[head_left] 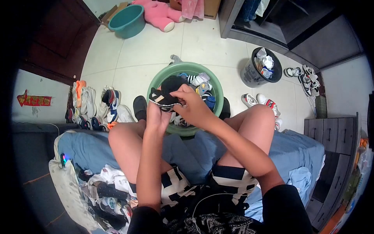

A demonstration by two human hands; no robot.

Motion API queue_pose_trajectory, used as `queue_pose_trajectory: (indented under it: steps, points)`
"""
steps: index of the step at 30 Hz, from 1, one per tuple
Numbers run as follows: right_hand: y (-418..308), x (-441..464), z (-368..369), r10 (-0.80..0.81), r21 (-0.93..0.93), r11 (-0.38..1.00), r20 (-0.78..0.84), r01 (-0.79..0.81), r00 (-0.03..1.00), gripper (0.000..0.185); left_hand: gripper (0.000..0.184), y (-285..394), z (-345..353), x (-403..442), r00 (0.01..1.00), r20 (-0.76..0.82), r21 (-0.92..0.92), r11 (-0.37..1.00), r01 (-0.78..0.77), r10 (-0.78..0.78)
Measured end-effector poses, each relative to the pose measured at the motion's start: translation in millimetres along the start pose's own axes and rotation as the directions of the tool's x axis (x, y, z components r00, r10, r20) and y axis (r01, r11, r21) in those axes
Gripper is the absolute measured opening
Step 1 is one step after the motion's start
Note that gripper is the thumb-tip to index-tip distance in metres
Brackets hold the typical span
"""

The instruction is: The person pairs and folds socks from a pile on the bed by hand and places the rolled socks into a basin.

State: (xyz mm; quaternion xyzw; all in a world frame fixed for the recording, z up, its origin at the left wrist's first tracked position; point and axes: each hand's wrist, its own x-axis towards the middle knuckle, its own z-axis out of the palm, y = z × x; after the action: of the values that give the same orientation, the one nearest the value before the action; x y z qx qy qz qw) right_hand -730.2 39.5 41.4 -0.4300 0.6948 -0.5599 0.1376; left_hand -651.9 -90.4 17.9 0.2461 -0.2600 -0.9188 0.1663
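Note:
A black sock [171, 84] with a striped white edge and a small tan patch is held up between my hands, over the near left part of a green basin [219, 87]. My left hand [156, 114] grips it from below, fingers partly hidden behind the cloth. From the right, my right hand [191, 102] pinches its edge with thumb and fingers. Inside the basin lies a pile of socks [200, 80] in white, grey, black and blue. A grey sock [175, 58] hangs at the far rim.
Clothes [107, 191] are heaped left of me on the blue bed sheet [87, 150]. Shoes [87, 103] stand at left and more shoes [307, 80] at right. Beyond are a black trash bin [253, 76], a teal tub [128, 23] and a pink plush toy [163, 15].

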Motion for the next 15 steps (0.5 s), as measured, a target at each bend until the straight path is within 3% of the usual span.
queue_pose_trajectory:
  steps: [2,5,7,10,14,15]
  points:
    - [3.3,-3.4,-0.3,0.011,0.004,1.0,0.023,-0.011,1.0,0.03,0.03,-3.1,-8.1,1.5,0.998,0.057,0.007,1.0,0.016,-0.017]
    - [0.5,-5.2,3.0,-0.009,-0.011,1.0,-0.014,0.009,1.0,0.029,0.025,2.1,7.5,-5.7,0.998,-0.039,0.102,0.994,-0.047,0.052]
    - [-4.9,-1.7,7.4,-0.174,-0.157,0.974,-0.062,0.162,0.983,0.031,0.023,3.1,6.5,-6.3,0.967,-0.133,0.169,0.966,-0.194,0.218]
    - [-20.7,-6.1,14.4,-0.066,-0.164,0.985,-0.097,0.049,0.993,0.037,0.022,6.3,6.8,-4.3,0.952,-0.168,0.18,0.958,-0.225,0.255]
    - [-28.9,-2.3,17.4,0.0,-0.138,0.99,-0.178,-0.024,0.984,0.043,0.024,2.2,5.1,2.6,0.963,-0.197,0.013,0.983,-0.183,0.182]
    - [-25.7,-2.6,22.3,-0.021,-0.189,0.982,-0.162,-0.011,0.987,0.044,0.025,4.3,-0.5,6.1,0.979,-0.13,-0.061,0.984,-0.166,0.157]
